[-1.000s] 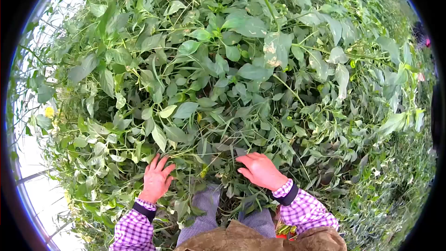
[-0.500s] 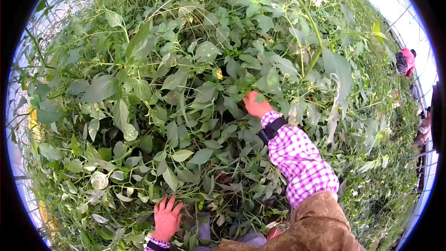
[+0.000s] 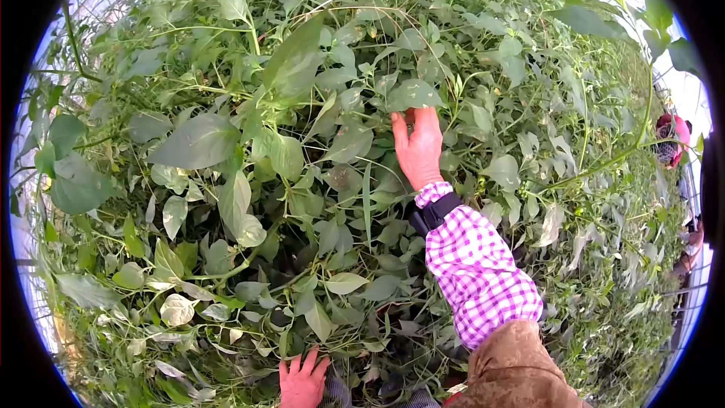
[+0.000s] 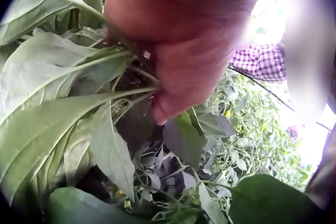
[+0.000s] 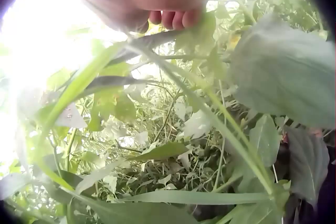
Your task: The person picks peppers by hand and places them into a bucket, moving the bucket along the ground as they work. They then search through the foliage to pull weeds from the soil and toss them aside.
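In the head view my right hand [image 3: 419, 147] reaches forward among leafy green plants [image 3: 347, 143]. A broad leaf [image 3: 415, 94] covers its fingertips, while the thumb points straight ahead, apart from the fingers. The right wrist view shows loosely bent fingertips [image 5: 176, 19] above leaves and long thin blades [image 5: 210, 124]. My left hand [image 3: 303, 381] lies low in the foliage near my legs, fingers spread over leaves and stems. From the left wrist, its thumb side is beside leaf stalks [image 4: 139, 90], with large pale leaves [image 4: 58, 119] to the left.
Dense foliage surrounds both hands. A tall stem [image 3: 642, 113] rises at the right, and dry bent stalks [image 3: 370, 7] arch ahead of the right hand. Another person in pink [image 3: 674, 136] is at the far right edge. White sheeting [image 3: 691, 83] lines the sides.
From near my legs, my right hand has reached forward into the plants, then a little farther. The left hand stays low on the foliage as the head view shifts.
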The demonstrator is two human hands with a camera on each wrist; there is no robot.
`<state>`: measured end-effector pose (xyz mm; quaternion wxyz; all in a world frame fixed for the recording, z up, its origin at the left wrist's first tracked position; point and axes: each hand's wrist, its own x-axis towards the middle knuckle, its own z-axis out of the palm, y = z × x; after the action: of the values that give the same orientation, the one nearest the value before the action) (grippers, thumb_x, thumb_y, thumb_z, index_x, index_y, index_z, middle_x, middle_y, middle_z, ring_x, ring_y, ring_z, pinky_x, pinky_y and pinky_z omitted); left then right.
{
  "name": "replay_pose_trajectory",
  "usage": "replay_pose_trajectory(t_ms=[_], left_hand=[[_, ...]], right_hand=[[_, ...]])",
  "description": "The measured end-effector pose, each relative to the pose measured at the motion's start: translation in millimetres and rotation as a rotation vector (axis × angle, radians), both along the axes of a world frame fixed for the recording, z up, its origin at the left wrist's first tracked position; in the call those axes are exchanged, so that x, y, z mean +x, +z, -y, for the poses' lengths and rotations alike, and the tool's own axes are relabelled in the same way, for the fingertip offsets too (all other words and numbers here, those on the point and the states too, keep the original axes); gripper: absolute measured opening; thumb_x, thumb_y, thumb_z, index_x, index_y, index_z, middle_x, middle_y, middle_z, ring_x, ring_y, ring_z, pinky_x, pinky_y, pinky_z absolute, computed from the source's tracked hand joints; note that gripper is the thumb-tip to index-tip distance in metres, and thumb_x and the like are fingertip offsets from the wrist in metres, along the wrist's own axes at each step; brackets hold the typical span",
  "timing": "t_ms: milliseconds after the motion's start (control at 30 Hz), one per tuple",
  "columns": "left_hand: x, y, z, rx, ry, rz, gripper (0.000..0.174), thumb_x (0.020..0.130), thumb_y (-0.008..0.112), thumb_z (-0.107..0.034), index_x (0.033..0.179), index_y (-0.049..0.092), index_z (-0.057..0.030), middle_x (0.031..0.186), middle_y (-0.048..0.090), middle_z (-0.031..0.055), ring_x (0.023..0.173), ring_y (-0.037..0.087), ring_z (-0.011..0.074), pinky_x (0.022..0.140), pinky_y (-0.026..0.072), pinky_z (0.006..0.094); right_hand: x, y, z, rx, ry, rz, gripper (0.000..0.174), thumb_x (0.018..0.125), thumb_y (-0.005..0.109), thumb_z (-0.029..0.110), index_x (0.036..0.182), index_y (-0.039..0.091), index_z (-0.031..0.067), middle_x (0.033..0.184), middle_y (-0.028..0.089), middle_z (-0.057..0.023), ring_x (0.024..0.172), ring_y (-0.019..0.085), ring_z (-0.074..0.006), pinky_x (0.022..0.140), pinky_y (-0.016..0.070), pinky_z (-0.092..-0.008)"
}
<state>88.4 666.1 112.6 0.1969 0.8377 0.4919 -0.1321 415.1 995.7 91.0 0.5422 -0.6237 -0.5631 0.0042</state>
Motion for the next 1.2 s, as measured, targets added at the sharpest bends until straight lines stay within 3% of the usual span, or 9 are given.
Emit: replay_pose_trajectory(t_ms=[200,400,533,633,767,800,900,1033,1200], left_hand=[[-8.3,-3.7,8.8,-0.044,0.059,0.047,0.044,0.079,0.062,-0.017,0.122,0.056,-0.0155,0.138,0.042,0.0105,0.122,0.041,0.0338,0.102,0.0310,0.0538],[-2.3,2.2,-9.8,-0.042,0.048,0.058,0.043,0.076,0.066,-0.021,0.118,0.059,-0.0203,0.132,0.047,0.0061,0.123,0.040,0.0304,0.101,0.0295,0.0538],[-2.3,8.1,-10.6,-0.059,0.055,0.077,0.042,0.075,0.066,-0.020,0.117,0.060,-0.0198,0.131,0.047,0.0058,0.122,0.041,0.0297,0.101,0.0298,0.0533],[-7.6,3.9,-5.7,-0.039,0.070,0.085,0.040,0.075,0.066,-0.019,0.116,0.061,-0.0188,0.131,0.047,0.0054,0.120,0.042,0.0290,0.101,0.0305,0.0528],[-13.2,-8.3,-3.2,0.072,0.042,0.108,0.041,0.075,0.065,-0.018,0.116,0.061,-0.0170,0.130,0.048,0.0056,0.117,0.043,0.0291,0.098,0.0327,0.0517],[-13.0,-8.1,-2.4,0.061,0.041,0.103,0.041,0.076,0.065,-0.018,0.117,0.060,-0.0170,0.131,0.047,0.0057,0.118,0.042,0.0290,0.099,0.0324,0.0518],[-8.9,-1.3,-1.7,0.046,0.043,0.093,0.043,0.075,0.066,-0.017,0.117,0.059,-0.0169,0.132,0.046,0.0060,0.122,0.040,0.0291,0.100,0.0315,0.0525],[-2.6,0.3,-3.3,0.089,0.015,0.065,0.046,0.073,0.068,-0.015,0.118,0.058,-0.0162,0.133,0.045,0.0066,0.127,0.037,0.0297,0.102,0.0314,0.0528],[-1.3,-4.7,3.6,0.097,0.077,0.125,0.041,0.075,0.063,-0.014,0.115,0.061,-0.0134,0.134,0.046,0.0062,0.127,0.038,0.0280,0.105,0.0272,0.0538]], right_hand=[[-38.7,-31.4,-30.7,-0.242,0.199,0.149,0.034,0.095,0.046,0.021,0.122,0.051,0.0015,0.118,0.055,-0.0213,0.120,0.046,-0.0345,0.100,0.0325,-0.0436],[-21.1,-76.4,-16.6,-0.126,0.279,0.326,0.025,0.084,0.058,0.026,0.093,0.060,0.0033,0.092,0.057,-0.0144,0.094,0.051,-0.0321,0.087,0.0393,-0.0426],[-0.3,-72.5,-17.3,-0.365,0.289,0.345,0.043,0.088,0.056,0.043,0.073,0.059,0.0032,0.068,0.057,-0.0177,0.071,0.057,-0.0357,0.065,0.0458,-0.0438],[-1.0,-54.1,-20.3,-0.547,-0.234,0.048,0.058,0.094,0.042,0.050,0.075,0.064,-0.0004,0.074,0.062,-0.0245,0.074,0.058,-0.0438,0.068,0.0449,-0.0498],[71.2,-115.1,-18.9,-0.641,-0.157,-0.095,0.068,0.094,0.036,0.054,0.084,0.067,-0.0062,0.082,0.060,-0.0321,0.076,0.056,-0.0495,0.074,0.0413,-0.0539],[76.2,-125.5,-10.0,-0.608,-0.152,-0.155,0.063,0.096,0.034,0.050,0.076,0.060,-0.0031,0.068,0.059,-0.0250,0.065,0.056,-0.0425,0.064,0.0424,-0.0495],[44.8,-43.9,33.5,-0.757,0.008,-1.047,0.059,0.090,0.044,0.061,0.067,0.047,0.0064,0.052,0.035,-0.0018,0.046,0.039,-0.0180,0.046,0.0364,-0.0376],[35.3,49.7,92.4,-0.633,0.143,-1.333,0.053,0.091,0.044,0.060,0.062,0.030,0.0179,0.054,0.021,0.0055,0.044,0.020,-0.0094,0.045,0.0220,-0.0270],[117.3,152.5,195.5,-0.311,0.238,-1.189,0.045,0.098,0.045,0.043,0.065,0.030,0.0167,0.054,0.020,0.0066,0.045,0.018,-0.0061,0.042,0.0189,-0.0232]])
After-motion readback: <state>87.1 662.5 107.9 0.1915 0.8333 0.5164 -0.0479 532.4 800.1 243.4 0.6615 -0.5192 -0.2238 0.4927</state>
